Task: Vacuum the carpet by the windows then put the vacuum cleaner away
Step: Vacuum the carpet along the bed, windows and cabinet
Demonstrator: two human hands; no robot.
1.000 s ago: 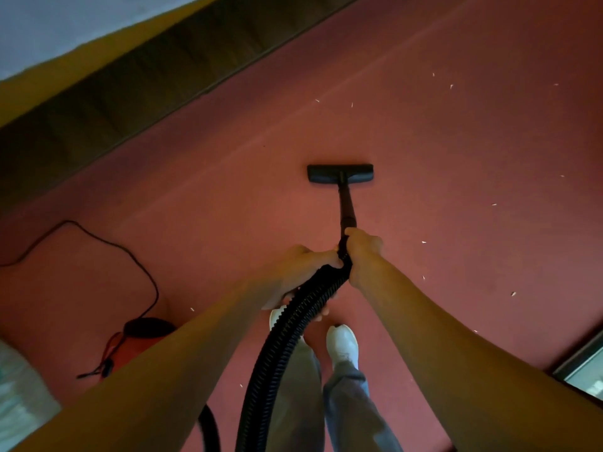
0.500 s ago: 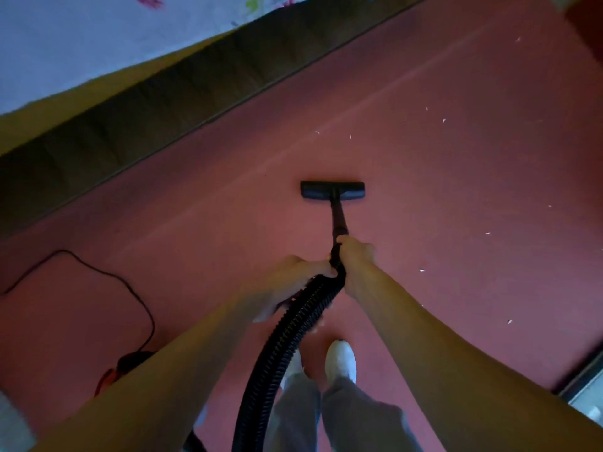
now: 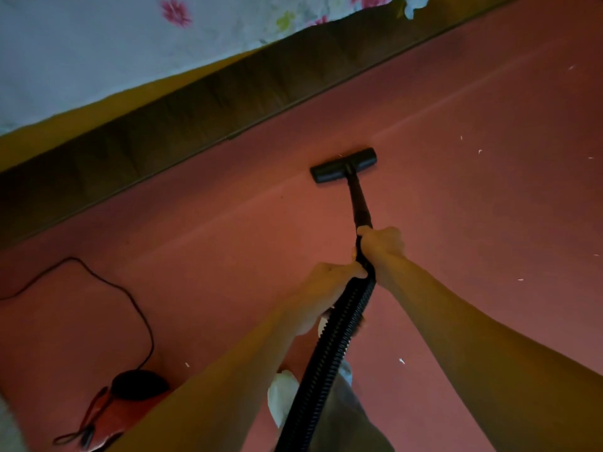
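Fingers (image 3: 362,230) of right hand (image 3: 381,244) clenching black wand (image 3: 360,207) at its near end, left hand (image 3: 329,282) just behind, wrapping ribbed hose (image 3: 336,337) where hose and wand are joining. Floor head (image 3: 344,165) lying flat on red carpet (image 3: 473,223), far of both hands, near dark skirting (image 3: 195,119) under flowered curtain (image 3: 98,44). Pale specks (image 3: 402,361) lying scattered to the right and near. Judging best practice: keeping floor head flat, pulling in slow overlapping strokes, working rightward toward specks, minding power cord (image 3: 143,321) looping left. Red canister (image 3: 137,396) sitting near left, partly cut off by forearm. Hard making out: windows themselves, left fingertips under hose, feet mostly hidden, whether suction is running
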